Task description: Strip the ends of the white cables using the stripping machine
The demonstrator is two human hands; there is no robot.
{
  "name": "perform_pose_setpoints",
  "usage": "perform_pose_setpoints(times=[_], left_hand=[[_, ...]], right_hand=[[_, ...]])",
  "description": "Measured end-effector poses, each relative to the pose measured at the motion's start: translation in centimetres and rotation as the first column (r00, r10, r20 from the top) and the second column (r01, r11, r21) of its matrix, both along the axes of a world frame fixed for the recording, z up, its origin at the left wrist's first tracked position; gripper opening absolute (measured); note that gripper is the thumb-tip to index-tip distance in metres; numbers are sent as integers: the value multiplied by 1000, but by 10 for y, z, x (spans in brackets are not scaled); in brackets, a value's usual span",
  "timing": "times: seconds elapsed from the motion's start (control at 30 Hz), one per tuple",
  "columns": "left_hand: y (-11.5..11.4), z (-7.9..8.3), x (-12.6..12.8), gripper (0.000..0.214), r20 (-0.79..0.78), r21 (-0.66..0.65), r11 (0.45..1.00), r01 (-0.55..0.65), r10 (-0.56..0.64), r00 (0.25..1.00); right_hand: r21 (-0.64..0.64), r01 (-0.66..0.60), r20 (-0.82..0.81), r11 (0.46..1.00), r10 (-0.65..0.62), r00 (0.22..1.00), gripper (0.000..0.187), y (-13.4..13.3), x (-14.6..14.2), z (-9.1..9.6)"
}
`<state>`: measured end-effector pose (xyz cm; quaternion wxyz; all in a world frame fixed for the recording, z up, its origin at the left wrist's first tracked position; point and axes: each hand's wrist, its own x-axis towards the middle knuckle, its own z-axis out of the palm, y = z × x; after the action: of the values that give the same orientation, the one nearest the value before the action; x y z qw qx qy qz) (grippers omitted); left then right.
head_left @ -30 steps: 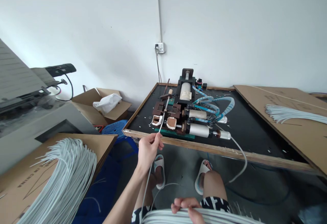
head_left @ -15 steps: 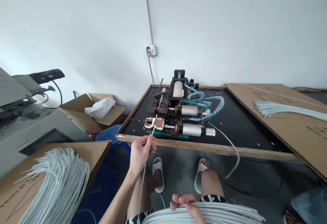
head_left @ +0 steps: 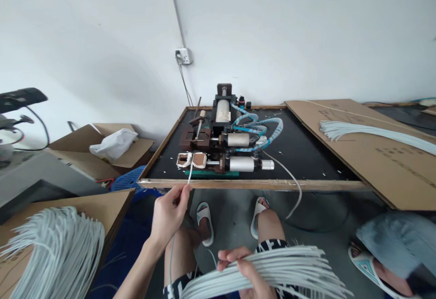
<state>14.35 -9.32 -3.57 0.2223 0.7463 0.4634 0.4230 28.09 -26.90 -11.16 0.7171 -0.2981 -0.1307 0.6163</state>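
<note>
Black bench [head_left: 306, 153] runs along the white wall [head_left: 272, 31], carrying a pneumatic machine [head_left: 235, 144], with open room to its right. Just short of the wooden edge [head_left: 272, 184], my left hand [head_left: 168, 215] pinches fully shut on one light, springy white cable [head_left: 189, 174] near its end. My right hand [head_left: 243, 267] curls loosely around the bundle [head_left: 279, 271] at my lap; gripping close keeps the tip steady.

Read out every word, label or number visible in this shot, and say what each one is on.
Cardboard sheet on the right: rows of dark print, too small and blurred to read.
Black-and-white shorts: white letter-like shapes, too folded to read.
Nothing else here can be read.
</note>
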Motion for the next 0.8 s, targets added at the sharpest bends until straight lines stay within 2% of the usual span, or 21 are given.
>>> perform_pose_setpoints(times=[0.07,0.13,0.23,0.3,0.4,0.5,0.53,0.63,0.7,0.8], left_hand=[[-18,-2,-3,25,-74,71,993,96,-91,993],[-34,-2,-2,24,-174,51,953,299,-286,942],[-45,-2,8,26,-356,-104,805,584,-578,734],[-46,0,18,24,-400,-155,744,650,-649,648],[-46,11,32,27,-271,-204,698,687,-714,645],[-54,26,41,23,-91,-299,588,752,-802,591],[-58,30,44,21,-75,-316,574,755,-809,583],[-68,34,50,18,-86,-371,608,702,-775,626],[-71,31,53,17,-55,-414,620,667,-748,661],[-69,22,52,20,57,-429,681,593,-635,770]], right_hand=[[-12,5,-17,1000,-6,1000,13,-1,-1,10],[-16,-24,-27,1000,24,999,12,-1,-1,21],[3,-83,-60,997,83,995,15,1,1,32],[42,-97,-62,994,100,993,15,1,-1,34],[118,-160,-68,980,168,983,12,1,-6,29],[167,-262,-84,951,279,957,12,-1,-14,17],[179,-292,-85,940,310,947,14,-3,-17,12],[196,-337,-70,921,356,932,17,-7,-25,2],[182,-324,-55,928,338,939,23,-7,-28,3],[94,-193,-38,977,197,980,32,-3,-27,10]])
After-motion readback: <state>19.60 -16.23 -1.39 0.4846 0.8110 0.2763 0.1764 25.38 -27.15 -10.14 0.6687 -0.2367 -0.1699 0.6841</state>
